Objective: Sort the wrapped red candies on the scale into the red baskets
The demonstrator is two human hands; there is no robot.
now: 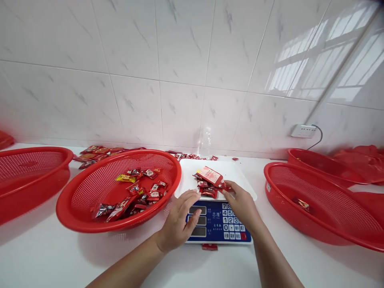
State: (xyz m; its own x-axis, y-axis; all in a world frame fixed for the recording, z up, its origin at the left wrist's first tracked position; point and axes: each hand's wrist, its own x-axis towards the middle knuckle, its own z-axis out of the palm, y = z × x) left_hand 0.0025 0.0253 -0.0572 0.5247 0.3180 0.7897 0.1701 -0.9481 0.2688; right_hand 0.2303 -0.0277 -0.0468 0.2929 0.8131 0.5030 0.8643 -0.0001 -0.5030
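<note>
A white weighing tray (pixel 237 170) on a digital scale (pixel 219 224) bears a small pile of wrapped candies (pixel 208 192). On top of the pile lies a flat red and pink packet (pixel 210 175), tilted. My right hand (pixel 241 202) reaches over the tray's front right part, with thumb and fingers closed on a red candy wrapper (pixel 221 188) at the pile's right edge. My left hand (pixel 180 224) hovers at the scale's left front, fingers stretched and thumb apart, with nothing in it. It covers part of the display side.
At left, a red mesh basket (pixel 72 196) contains loose candies. Another red basket (pixel 33 180) stands farther left. On the right, a red basket (pixel 300 228) has one wrapped candy. More packets (pixel 99 152) lie along the wall, near a clear bottle (pixel 206 142). One red packet (pixel 209 247) lies before the scale.
</note>
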